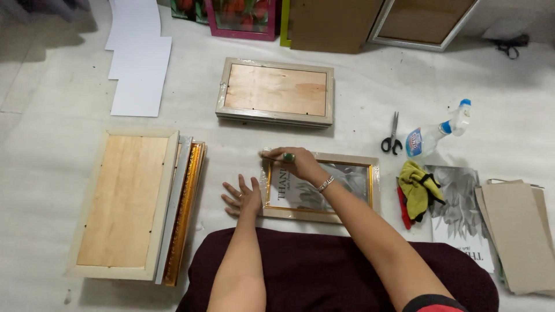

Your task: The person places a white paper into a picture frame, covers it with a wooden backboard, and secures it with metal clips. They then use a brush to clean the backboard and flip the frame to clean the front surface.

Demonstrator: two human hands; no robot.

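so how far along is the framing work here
Two stacks look finished: frames lying back-up at left and at top centre. In hand is one gold-edged frame, face up with a print inside; the right hand works at its top-left corner while the left hand lies flat beside it. Judging by what lies around, another print and boards at right remain unframed.

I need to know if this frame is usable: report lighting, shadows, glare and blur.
Head view: even, soft light; faint shadows under the frame stacks. Mild sheen on the wrapped frame, its print still visible. Right hand and left hand are sharp. The top left corner is dim; the scissors and spray bottle are clear.
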